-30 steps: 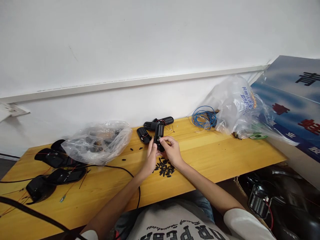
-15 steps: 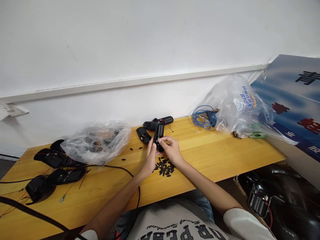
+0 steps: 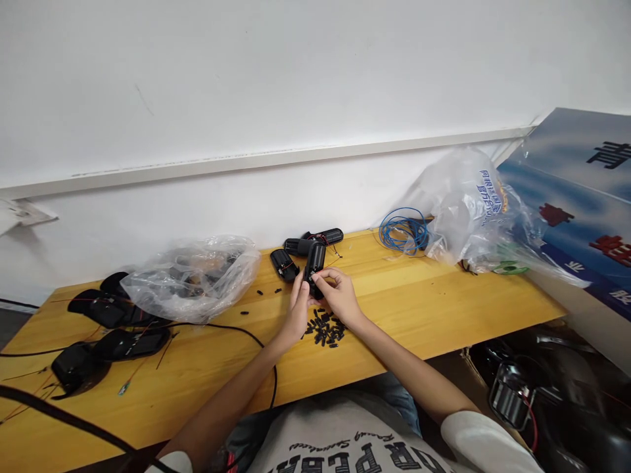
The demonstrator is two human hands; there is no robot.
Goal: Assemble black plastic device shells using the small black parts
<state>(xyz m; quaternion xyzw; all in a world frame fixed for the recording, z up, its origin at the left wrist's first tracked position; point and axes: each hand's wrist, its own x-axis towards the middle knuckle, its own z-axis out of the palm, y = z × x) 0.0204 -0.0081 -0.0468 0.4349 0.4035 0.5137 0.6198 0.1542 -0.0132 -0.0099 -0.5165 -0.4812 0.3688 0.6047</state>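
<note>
Between my hands, over the middle of the table, is a black plastic housing [image 3: 317,255] with a ribbed, rounded end pointing away from me. My left hand [image 3: 297,307] is closed round its left side and underside. The thumb and fingertips of my right hand [image 3: 338,293] pinch at its near part, where small parts and a bit of red wire show; the exact spot is too small to make out. Below lies a pile of small black pieces [image 3: 326,328]. Just beyond my hands rest similar black housings [image 3: 282,263] with thin red wires.
A clear plastic bag [image 3: 197,279] and wired black housings [image 3: 133,345] lie on the left of the wooden table [image 3: 404,315]. A black cable [image 3: 231,328] crosses there. Blue wire [image 3: 403,230] and a white plastic bag [image 3: 458,210] are at back right. Glossy black parts [image 3: 513,394] fill a box below.
The view has shifted very slightly. Both hands keep the same hold on the black housing, which looks tilted a little more to the right.
</note>
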